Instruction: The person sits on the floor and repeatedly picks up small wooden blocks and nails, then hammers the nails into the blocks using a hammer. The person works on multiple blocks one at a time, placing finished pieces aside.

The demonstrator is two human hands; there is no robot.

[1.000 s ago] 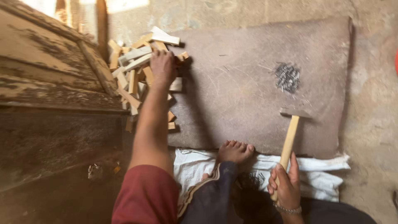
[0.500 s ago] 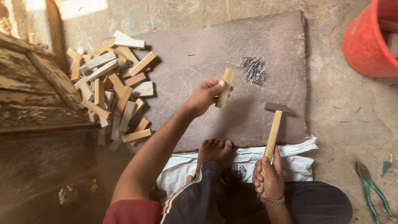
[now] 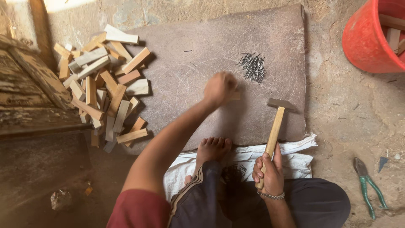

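Both hands closed — left hand (image 3: 219, 88) gripping wood block (image 3: 235, 96) near nails (image 3: 253, 66), right hand (image 3: 268, 174) gripping hammer (image 3: 275, 126).

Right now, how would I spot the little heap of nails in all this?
Find the big flat stone slab on the ground. Toward its far right part, beyond the hammer head, lies the heap of nails. It is the only dark, thin metal cluster there; the pile left of the slab is pale wooden blocks.

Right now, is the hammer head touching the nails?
No, the hammer head rests on the slab apart from the nails.
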